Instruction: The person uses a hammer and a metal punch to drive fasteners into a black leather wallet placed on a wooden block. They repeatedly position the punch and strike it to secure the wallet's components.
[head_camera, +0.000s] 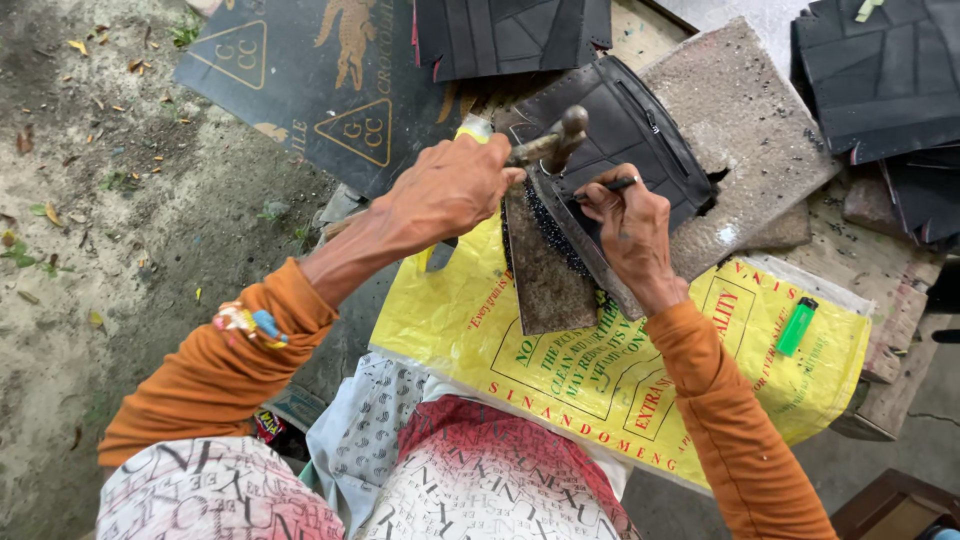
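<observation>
Gripping a rusty metal tool (548, 150), the left hand (450, 190) is closed; a thin dark pen (612, 185) is pinched by the right hand (630, 235) over a black stitched leather pouch (640, 130); a green plastic lighter (797, 326) lies on the yellow woven sack (560, 370).

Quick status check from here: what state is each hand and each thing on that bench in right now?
Left hand: closed around the metal tool.
Metal tool: held upright over the pouch.
Right hand: gripping a pen, pressing on the pouch.
Pen: tip on the pouch.
Dark pouch: lying flat on the stone slab, zipper closed.
Stone slab: chipped at the edge.
Green lighter: lying loose on the yellow sack.
</observation>
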